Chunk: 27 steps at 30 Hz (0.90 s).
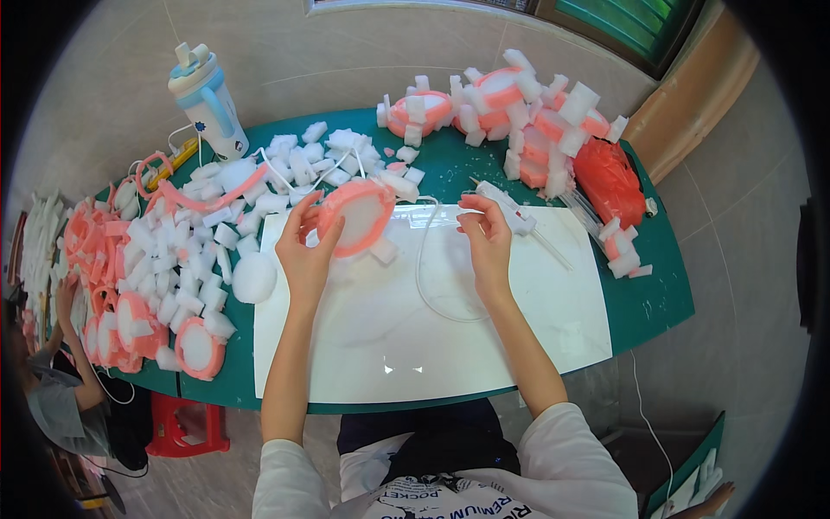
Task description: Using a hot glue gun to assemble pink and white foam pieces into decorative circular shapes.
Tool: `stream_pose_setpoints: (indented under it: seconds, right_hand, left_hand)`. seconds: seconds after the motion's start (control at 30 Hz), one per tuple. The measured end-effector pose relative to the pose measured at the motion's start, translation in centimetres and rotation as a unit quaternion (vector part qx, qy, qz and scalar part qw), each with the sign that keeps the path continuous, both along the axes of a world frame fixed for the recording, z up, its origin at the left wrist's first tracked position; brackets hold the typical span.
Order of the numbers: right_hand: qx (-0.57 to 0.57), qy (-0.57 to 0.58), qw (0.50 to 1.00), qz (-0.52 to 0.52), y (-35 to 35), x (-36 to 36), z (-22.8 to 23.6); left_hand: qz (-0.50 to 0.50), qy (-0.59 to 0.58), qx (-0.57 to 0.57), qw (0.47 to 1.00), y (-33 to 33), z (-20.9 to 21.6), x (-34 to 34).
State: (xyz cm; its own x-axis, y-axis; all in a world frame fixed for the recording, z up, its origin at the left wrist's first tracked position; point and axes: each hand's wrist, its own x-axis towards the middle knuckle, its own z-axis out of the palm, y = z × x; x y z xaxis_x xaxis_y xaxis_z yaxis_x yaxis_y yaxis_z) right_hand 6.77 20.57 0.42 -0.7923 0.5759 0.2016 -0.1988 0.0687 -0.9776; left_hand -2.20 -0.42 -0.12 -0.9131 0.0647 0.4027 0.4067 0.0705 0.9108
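Note:
My left hand (303, 246) grips a round foam piece (361, 218), a white disc inside a thick pink foam ring. A small white foam block (384, 251) shows at the disc's lower right edge. To the right, my right hand (486, 242) is raised over the white board with fingers bent and apart, and I see nothing held in it. Just beyond that hand lies a white glue gun (516, 216), with a clear stick (553, 249) out of its rear. A thin white cord (419, 268) loops across the white board (389, 346) between my hands.
White foam blocks (164, 259) and pink rings (86, 233) heap up on the left. Finished-looking pink-and-white pieces (536, 121) pile at the back right beside a red bag (609, 177). A bottle (207, 99) stands back left. Another person (65, 389) sits at far left, near a red stool (186, 426).

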Motion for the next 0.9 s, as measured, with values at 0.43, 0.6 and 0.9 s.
stream_pose_setpoints:
  seconds: [0.43, 0.6, 0.9]
  right_hand:
    - [0.066, -0.061, 0.995, 0.031, -1.0, -0.2, -0.6]
    - [0.23, 0.03, 0.973, -0.005, -1.6, 0.0, -0.5]
    - [0.323, 0.079, 0.943, -0.027, -2.1, 0.1, -0.5]
  left_hand:
    - [-0.04, 0.009, -0.045, 0.998, 0.0, 0.1, 0.0]
    - [-0.048, 0.018, -0.1, 0.994, 0.3, 0.8, 0.8]
    - [-0.053, 0.048, -0.128, 0.989, 0.4, 1.3, 1.3]
